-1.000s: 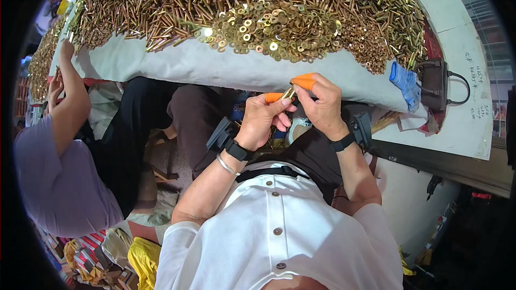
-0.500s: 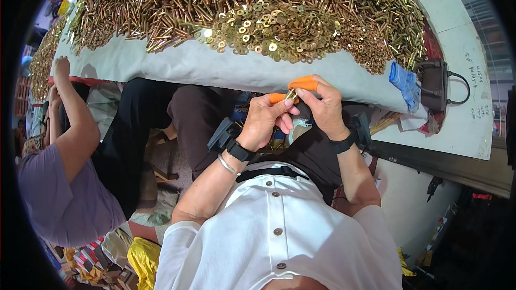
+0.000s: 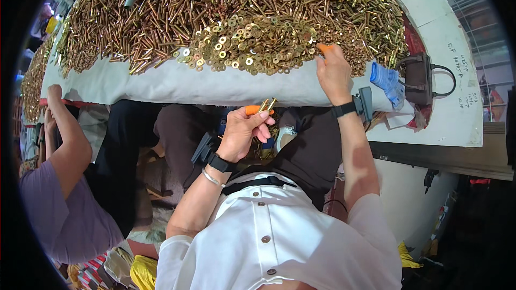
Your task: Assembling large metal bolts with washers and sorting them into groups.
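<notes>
Left hand (image 3: 241, 131): thumb and forefinger pinched on slim brass-coloured pieces (image 3: 267, 106), two at least, their ends fanned out past the fingertips; it hangs in front of the table edge, above the lap. Right hand (image 3: 334, 75): forefinger and thumb at the lower right of the washer heap, close to the small nuts; from where I stand I cannot tell whether they have closed on anything. Likely faults, my estimate: the held pieces are smooth and splayed, so a loosened thumb could drop one between the knees, with no table beneath to catch it. The right fingertips lie where two heaps meet, so a wrong part, or several at once, could be picked up; the orange finger cover (image 3: 324, 48) probably dulls feel for thin parts. A brush of the wrist might also drag loose parts toward the edge. Materials, going outward: washers (image 3: 247, 43) flat, round, bright gold, overlapping like scales; nuts (image 3: 357, 62) small, coppery, grainy in mass; behind, a broad bank of slender metal rods (image 3: 177, 16), glossy, tangled at all angles. Pale cloth (image 3: 188, 86) underneath, matt, softly creased. Right end: crumpled blue fabric (image 3: 387, 83), then a dark brown handbag (image 3: 416, 83) with a looped handle.
</notes>
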### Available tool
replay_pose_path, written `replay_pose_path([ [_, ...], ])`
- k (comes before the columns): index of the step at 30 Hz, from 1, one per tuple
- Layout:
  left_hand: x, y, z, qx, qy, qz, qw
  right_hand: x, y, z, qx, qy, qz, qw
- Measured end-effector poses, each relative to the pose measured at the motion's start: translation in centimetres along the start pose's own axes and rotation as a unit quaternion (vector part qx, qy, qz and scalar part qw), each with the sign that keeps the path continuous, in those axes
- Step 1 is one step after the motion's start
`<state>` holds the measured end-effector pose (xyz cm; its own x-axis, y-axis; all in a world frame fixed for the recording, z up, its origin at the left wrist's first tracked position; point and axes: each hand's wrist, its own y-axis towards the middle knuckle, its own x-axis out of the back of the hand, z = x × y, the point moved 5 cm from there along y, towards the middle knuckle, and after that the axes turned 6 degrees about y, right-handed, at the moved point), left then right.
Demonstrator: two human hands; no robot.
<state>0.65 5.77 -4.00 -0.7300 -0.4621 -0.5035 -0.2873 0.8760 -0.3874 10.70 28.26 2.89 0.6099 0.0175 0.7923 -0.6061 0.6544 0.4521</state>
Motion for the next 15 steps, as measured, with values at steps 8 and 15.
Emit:
replay_pose_path([
  [8,0.1,-0.1,-0.1,0.006,-0.010,0.007,1.000,-0.1,-0.8,-1.9,-0.006,-0.035,0.044,0.998],
  [15,-0.1,0.0,0.4,0.016,-0.015,0.003,1.000,1.4,-2.6,-3.2,-0.104,0.168,0.009,0.980],
])
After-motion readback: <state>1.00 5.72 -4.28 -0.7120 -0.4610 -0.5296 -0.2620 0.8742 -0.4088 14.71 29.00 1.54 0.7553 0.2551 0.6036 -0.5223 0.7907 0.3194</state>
